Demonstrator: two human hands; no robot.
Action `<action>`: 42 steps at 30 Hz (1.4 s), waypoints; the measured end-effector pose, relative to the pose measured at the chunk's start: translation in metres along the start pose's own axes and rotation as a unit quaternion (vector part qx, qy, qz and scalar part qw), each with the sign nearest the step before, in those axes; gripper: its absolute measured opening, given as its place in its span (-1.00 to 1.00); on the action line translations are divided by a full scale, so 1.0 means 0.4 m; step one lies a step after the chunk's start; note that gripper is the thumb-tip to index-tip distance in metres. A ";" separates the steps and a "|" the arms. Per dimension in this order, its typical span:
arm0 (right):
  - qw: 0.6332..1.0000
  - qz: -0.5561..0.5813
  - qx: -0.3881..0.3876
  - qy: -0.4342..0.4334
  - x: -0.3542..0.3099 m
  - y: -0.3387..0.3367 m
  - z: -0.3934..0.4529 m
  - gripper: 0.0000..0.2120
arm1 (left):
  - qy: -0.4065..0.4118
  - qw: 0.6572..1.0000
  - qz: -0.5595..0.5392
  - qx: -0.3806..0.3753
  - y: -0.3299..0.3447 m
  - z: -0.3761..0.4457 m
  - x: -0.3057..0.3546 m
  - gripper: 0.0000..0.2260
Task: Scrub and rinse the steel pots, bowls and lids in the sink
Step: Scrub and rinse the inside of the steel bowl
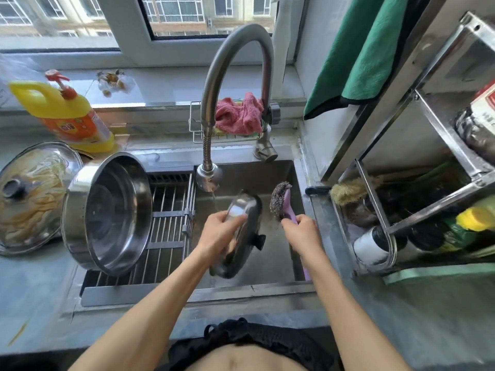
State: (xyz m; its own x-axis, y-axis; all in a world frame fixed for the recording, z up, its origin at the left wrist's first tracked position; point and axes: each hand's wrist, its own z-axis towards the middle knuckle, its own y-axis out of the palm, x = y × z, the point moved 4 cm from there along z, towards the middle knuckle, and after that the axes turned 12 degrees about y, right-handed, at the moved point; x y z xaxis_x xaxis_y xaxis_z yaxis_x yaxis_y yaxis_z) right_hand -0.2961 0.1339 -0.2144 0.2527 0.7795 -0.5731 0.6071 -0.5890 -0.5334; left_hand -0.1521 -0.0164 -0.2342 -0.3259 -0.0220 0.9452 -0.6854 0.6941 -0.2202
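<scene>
Left hand (219, 231) grips a steel lid (242, 236) on edge over the sink (267, 263), under a thin stream from the tap (209, 178). Just right of it, the right hand (301, 231) clasps the purple handle of a steel-wool scrubber (280, 200), head raised clear of the lid. Left of the left hand, a pot (107, 212) drains tilted on the rack (166, 223), apparently done. Further left, a soiled lid (34, 194) awaits washing. Task judged about midway.
</scene>
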 end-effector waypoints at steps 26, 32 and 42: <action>0.998 -0.033 0.007 0.046 0.035 -0.060 0.001 -0.43 | -0.250 0.930 -0.263 0.058 -0.061 -0.059 -0.119 -0.81; 0.972 -0.215 -0.044 -0.083 -0.051 -0.021 -0.048 -0.80 | -0.197 0.964 -0.165 0.067 -0.109 -0.043 -0.099 -0.82; 0.867 -0.448 -0.017 -0.220 -0.140 0.158 -0.048 -0.68 | -0.115 0.982 -0.148 0.016 -0.151 -0.042 -0.039 -0.63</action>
State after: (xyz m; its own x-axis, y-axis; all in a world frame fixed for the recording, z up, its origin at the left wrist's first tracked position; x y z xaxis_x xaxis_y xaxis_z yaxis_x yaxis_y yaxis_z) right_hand -0.2573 0.0573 -0.2042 -0.6383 0.7597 -0.1245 0.4348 0.2223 -0.8727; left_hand -0.0946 -0.0460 -0.2315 -0.2454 -0.3834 0.8904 -0.7907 0.6106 0.0450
